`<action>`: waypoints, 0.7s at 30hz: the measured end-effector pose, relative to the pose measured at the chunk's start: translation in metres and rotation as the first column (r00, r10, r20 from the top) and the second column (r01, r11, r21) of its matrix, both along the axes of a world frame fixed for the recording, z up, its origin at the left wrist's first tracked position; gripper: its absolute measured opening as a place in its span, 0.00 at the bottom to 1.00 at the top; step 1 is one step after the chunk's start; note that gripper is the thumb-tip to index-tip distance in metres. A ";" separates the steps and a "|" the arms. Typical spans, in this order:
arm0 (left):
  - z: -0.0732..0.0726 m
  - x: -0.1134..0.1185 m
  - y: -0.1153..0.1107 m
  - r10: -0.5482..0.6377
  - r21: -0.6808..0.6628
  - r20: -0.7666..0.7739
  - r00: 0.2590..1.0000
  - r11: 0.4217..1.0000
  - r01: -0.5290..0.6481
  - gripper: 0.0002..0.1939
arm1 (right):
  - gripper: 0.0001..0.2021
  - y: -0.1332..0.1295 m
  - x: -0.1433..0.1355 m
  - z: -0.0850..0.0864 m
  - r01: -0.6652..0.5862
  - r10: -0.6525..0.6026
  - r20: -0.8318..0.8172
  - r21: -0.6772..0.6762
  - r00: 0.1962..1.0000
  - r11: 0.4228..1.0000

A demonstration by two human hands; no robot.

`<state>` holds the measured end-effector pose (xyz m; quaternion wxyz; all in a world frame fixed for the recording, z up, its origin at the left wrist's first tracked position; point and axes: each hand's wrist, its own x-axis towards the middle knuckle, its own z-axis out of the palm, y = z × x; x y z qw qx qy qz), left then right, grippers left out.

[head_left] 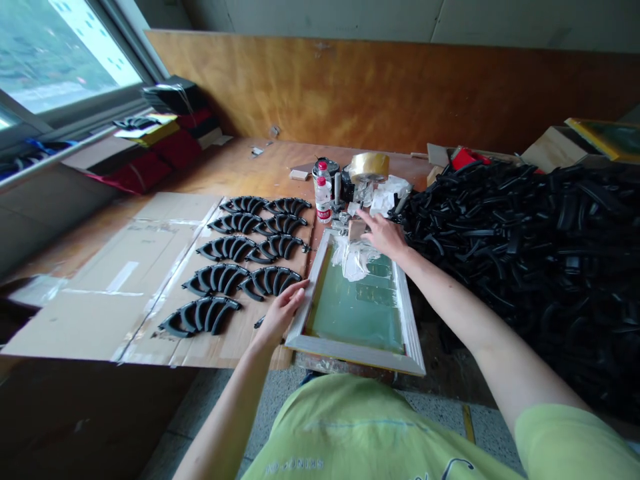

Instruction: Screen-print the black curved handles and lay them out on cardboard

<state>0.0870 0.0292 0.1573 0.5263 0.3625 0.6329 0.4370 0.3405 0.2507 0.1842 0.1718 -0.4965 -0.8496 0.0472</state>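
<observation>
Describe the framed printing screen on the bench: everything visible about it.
The printing screen is a rectangular pale frame, wood by its look, around green mesh with faint lighter rectangular patches. It lies flat at the bench's near edge, between rows of black curved parts and a heap of black parts. White smears sit at its far end. The left hand rests on its left rail; the right hand is at the far end.
</observation>
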 end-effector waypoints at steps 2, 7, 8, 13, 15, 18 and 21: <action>0.027 0.001 0.009 0.006 0.052 0.041 0.999 0.999 -0.008 0.30 | 0.25 0.006 0.028 0.005 0.156 -0.149 -0.090 0.071 0.985 0.985; 0.075 0.012 0.053 -0.006 0.372 0.207 0.978 0.925 -0.073 0.27 | 0.14 -0.010 0.093 -0.031 0.416 -0.430 -0.192 -0.109 0.882 0.903; 0.081 0.014 0.063 -0.023 0.408 0.223 0.974 0.910 -0.072 0.27 | 0.12 -0.020 0.095 -0.045 0.403 -0.428 -0.178 -0.162 0.886 0.901; 0.085 0.020 0.087 -0.007 0.425 0.244 0.970 0.900 -0.101 0.29 | 0.16 -0.067 0.062 -0.102 0.021 -0.056 -0.165 -0.207 0.985 0.978; 0.072 0.023 0.079 0.037 0.394 0.252 0.967 0.909 -0.137 0.29 | 0.17 -0.074 0.049 -0.106 -0.092 0.070 -0.117 -0.196 0.991 0.976; 0.038 0.037 0.049 -0.038 0.208 0.242 0.970 0.978 -0.014 0.29 | 0.10 -0.083 0.037 -0.093 -0.076 0.059 -0.098 -0.184 0.993 0.980; 0.002 0.062 0.012 -0.153 -0.059 0.331 0.931 0.981 0.183 0.31 | 0.08 -0.115 0.018 -0.071 -0.146 0.128 -0.182 -0.087 0.975 0.985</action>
